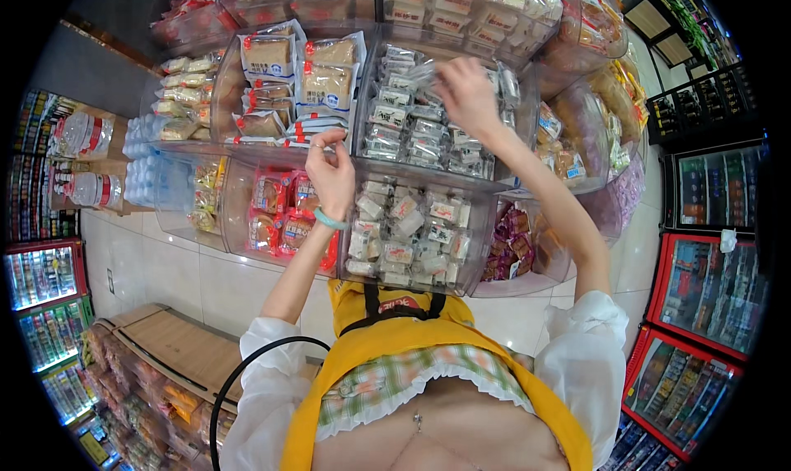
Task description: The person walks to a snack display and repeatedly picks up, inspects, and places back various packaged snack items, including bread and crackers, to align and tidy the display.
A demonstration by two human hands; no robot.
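My right hand (pixel 468 94) is over a clear plastic bin of small wrapped snacks (pixel 426 131) with dark print. Its fingertips touch or nearly touch a clear wrapper (pixel 421 74); blur hides whether they grip it. My left hand (pixel 332 168), with a pale green bangle (pixel 329 219) at the wrist, hovers with bent fingers at the front edge of the neighbouring bin, near packs of sliced bread (pixel 327 84). I cannot tell whether it holds anything. Below lie red-wrapped round buns (pixel 296 230) and a bin of pale wrapped snacks (pixel 408 224).
Clear divider walls (pixel 369 94) separate the bins. More bins with packaged bread (pixel 590 23) curve round at the right. Large water bottles (pixel 93 190) stand at the left. A wooden-topped display (pixel 179 341) is at the lower left, and red-framed coolers (pixel 704 292) line the right.
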